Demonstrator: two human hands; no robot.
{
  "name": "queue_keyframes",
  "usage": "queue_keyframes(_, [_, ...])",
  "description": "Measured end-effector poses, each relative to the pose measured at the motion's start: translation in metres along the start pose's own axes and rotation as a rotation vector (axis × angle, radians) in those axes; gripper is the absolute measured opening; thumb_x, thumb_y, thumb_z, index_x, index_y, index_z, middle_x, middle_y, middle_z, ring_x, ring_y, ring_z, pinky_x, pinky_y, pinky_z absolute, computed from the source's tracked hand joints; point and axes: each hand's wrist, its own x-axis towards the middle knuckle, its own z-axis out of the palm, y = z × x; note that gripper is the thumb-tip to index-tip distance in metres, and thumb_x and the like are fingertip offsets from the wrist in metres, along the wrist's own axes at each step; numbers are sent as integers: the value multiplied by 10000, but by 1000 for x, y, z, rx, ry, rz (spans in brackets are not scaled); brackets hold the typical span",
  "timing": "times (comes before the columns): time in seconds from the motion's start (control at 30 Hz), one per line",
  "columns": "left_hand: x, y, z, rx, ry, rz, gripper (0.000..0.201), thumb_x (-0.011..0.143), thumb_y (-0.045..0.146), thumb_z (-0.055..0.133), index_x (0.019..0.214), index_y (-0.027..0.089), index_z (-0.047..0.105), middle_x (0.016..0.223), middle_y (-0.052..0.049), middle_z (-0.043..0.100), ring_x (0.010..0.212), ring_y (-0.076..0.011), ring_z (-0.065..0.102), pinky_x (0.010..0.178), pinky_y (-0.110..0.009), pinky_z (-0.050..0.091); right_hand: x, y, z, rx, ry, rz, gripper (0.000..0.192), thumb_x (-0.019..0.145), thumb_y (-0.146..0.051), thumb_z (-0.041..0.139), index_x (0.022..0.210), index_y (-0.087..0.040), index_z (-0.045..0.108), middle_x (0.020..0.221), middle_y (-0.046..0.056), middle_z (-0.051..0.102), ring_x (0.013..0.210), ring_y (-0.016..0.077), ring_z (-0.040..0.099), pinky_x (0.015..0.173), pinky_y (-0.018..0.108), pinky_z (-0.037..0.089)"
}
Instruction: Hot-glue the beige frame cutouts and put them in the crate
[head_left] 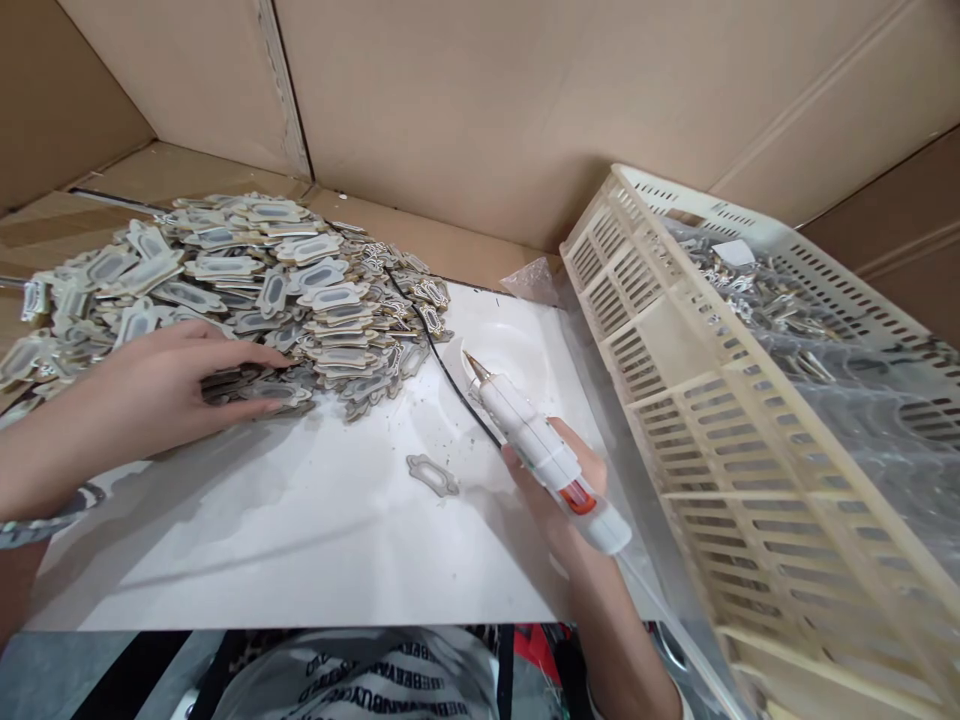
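**Head view: glue gun in one hand, the other on the pile**

Head camera looks down on a white flat work board (300, 540) set inside brown cardboard walls (480, 90), and both hands are in play. Right hand (559, 490) is wrapped around a white hot-glue gun with an orange trigger (547, 455), fingers curled under the barrel and gripping it firmly. The gun lies at a slant, its metal nozzle (475, 367) pointing up and away from the person, tip just above the board near a shallow round white dish shape (517, 350). A thin black cord (435, 350) runs across the board just beside the nozzle and on along the edge of the heap.

Over on the other side, left hand (161, 385) lies flat at the near edge of a big heap of small grey-and-cream scalloped frame pieces (247, 270). Its fingers are stretched out long and close together, tips pressed onto the lowest pieces of the heap; whether they actually pinch one, I cannot tell. A band sits at that wrist (45, 520).

One single grey scalloped frame piece (433, 473) lies alone on the board, between the two hands, just beside the right hand's fingers and well apart from the heap.

To the right, a cream slotted plastic crate (675, 350) stands tilted against the board's edge, with small shiny metal parts (757, 290) inside it on clear plastic wrap.
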Motion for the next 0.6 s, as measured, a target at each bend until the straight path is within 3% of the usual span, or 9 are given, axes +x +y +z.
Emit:
queue_keyframes(0.1, [0, 26, -1, -163, 35, 211, 331, 927, 590, 616, 933, 284, 741, 759, 57, 703, 628, -114, 642, 585, -190, 464, 0, 0, 0, 4, 11, -10, 204, 849, -182, 616, 675, -233, 522, 584, -70, 415, 482, 107, 346, 493, 251, 365])
queue_keyframes(0.17, [0, 55, 3, -329, -83, 297, 176, 971, 418, 607, 1011, 273, 700, 858, 42, 719, 720, -118, 667, 652, -192, 494, 0, 0, 0, 0, 11, -7, 192, 848, -179, 616, 685, -233, 532, 585, -70, 418, 481, 108, 344, 498, 252, 368])
queue_keyframes(0.27, [3, 98, 19, -387, -275, 326, 188, 980, 211, 530, 1120, 259, 646, 956, -9, 708, 843, -163, 677, 712, -248, 511, -1, 0, 0, -10, 0, -4, 167, 851, -185, 620, 704, -231, 554, 595, -64, 441, 485, 112, 367, 494, 254, 363])
queue_keyframes(0.33, [6, 117, 34, -406, -311, 362, 288, 922, 151, 585, 1189, 252, 617, 1037, -32, 714, 916, -188, 693, 748, -269, 527, -2, 1, 0, -13, 3, -2, 157, 852, -194, 623, 711, -229, 563, 600, -61, 450, 486, 112, 377, 489, 253, 358])
queue_keyframes(0.47, [11, 128, 59, -401, -258, 403, 440, 843, 104, 670, 1254, 243, 599, 1147, -56, 729, 991, -206, 725, 806, -273, 555, -2, 3, 1, -3, 32, 7, 169, 858, -214, 621, 704, -232, 556, 586, -71, 415, 479, 108, 350, 485, 250, 352])
queue_keyframes(0.6, [12, 119, 64, -410, -159, 392, 322, 892, 139, 610, 1200, 231, 626, 957, -15, 763, 800, -166, 738, 686, -239, 553, -1, 3, 1, 13, 39, 2, 170, 851, -201, 629, 703, -232, 551, 588, -71, 422, 485, 108, 356, 494, 249, 365])
